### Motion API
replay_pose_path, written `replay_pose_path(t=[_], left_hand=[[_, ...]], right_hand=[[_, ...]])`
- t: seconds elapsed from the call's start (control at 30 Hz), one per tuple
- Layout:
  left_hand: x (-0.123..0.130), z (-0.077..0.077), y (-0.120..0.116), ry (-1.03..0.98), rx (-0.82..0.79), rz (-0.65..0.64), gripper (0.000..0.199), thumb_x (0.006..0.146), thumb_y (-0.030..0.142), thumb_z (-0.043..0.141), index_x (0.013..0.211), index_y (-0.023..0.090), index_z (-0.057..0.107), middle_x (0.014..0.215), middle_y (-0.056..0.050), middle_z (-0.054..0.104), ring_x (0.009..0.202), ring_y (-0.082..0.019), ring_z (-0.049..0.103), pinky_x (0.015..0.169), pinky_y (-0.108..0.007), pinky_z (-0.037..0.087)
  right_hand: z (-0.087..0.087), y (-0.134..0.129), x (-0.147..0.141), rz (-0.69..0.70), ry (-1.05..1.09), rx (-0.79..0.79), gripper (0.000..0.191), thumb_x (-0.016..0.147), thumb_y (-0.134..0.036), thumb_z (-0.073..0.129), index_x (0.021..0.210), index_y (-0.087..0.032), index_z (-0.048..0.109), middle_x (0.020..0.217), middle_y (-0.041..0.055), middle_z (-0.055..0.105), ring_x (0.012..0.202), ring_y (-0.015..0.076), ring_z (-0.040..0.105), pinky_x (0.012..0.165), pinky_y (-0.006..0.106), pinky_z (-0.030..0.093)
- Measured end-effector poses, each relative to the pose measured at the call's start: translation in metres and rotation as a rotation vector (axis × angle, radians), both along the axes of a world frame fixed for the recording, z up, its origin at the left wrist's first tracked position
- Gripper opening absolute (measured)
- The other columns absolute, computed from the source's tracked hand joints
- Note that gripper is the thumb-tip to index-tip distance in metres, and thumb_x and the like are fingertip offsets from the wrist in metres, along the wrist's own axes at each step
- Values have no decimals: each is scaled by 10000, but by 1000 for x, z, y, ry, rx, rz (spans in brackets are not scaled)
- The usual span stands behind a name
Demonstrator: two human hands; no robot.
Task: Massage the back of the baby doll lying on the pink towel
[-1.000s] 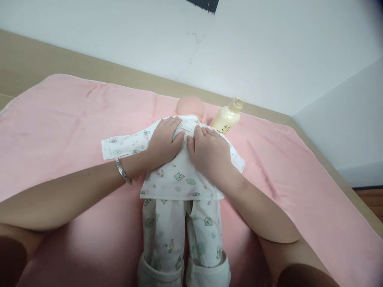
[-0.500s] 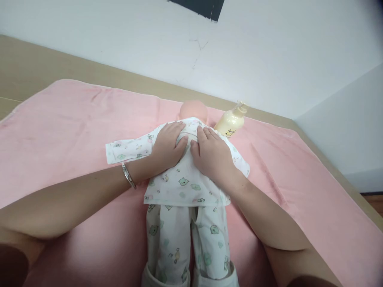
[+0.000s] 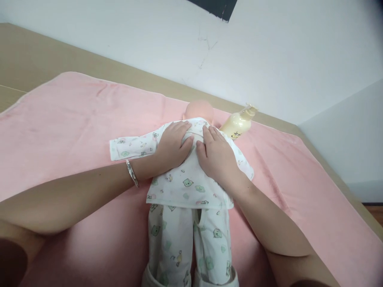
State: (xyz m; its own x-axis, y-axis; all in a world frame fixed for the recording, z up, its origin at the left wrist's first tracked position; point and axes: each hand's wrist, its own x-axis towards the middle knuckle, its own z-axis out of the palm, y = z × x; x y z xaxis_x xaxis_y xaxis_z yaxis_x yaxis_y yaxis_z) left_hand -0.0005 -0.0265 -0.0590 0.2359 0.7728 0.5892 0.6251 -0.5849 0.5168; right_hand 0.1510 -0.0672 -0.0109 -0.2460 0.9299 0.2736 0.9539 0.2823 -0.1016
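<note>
A baby doll (image 3: 199, 109) lies with its bald head away from me, dressed in a white printed top (image 3: 185, 189) and matching trousers (image 3: 176, 243). Flat on the upper left of the top rests my left hand (image 3: 173, 145), fingers stretched out, a silver bangle on its wrist. My right hand (image 3: 217, 153) lies open on the upper right of the top, fingers pointing toward the head. The thumbs are close but apart. Neither hand grips anything. The doll's face is hidden.
A pale yellow pump bottle (image 3: 237, 123) stands tilted in view beside the doll's head on the right. Beneath everything spreads a pink blanket (image 3: 74, 115) on a wooden surface (image 3: 44, 52). A white wall (image 3: 134, 40) rises behind, with a dark panel (image 3: 217, 8) at the top.
The whole scene has shifted slightly to the right in view. Both hands stay flat on the doll's top, with little visible change in their placement.
</note>
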Motion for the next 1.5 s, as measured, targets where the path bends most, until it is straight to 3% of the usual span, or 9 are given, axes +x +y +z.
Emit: replay_pose_path(t=[0.53,0.73,0.9,1.1,1.3,1.5], left_hand=[[-2,5,-3,22,-17,-12,392,947,303,363,1205,144,612,1303,-113,647,1230,-267,577,1115,-482,455],[-2,5,-8,101,121,-140,405,980,244,310,1238,141,605,1357,-124,628,1317,-235,542,1160,-470,435],[0,10,-4,124,-57,-34,473,936,261,362,1355,105,515,1461,-148,535,1411,-285,447,1218,-535,342],[3,26,-10,199,-135,6,397,940,246,349,1221,101,587,1351,-161,611,1318,-309,534,1179,-542,386],[10,25,-27,241,-111,1,509,973,214,248,1371,31,506,1488,-186,506,1442,-266,418,1230,-481,339],[4,25,-10,233,-131,-19,481,951,247,311,1318,57,556,1441,-172,553,1396,-286,472,1210,-489,359]], right_hand=[[-6,4,2,22,90,25,610,971,-320,292,1463,17,425,1516,246,450,1462,363,376,1202,598,323],[1,18,13,142,30,-72,631,966,-316,330,1501,18,354,1563,242,381,1491,347,327,1229,557,295],[9,18,14,161,-26,-77,614,980,-323,369,1497,7,368,1550,246,401,1477,353,352,1213,537,328],[7,0,0,88,-77,65,512,1009,-265,301,1404,-29,524,1357,236,609,1327,334,545,1135,483,434],[5,11,4,120,-19,1,554,954,-222,329,1444,3,457,1469,246,504,1415,349,444,1177,528,384],[0,14,6,116,30,25,578,959,-263,301,1455,-7,449,1482,237,494,1422,348,435,1180,555,372]])
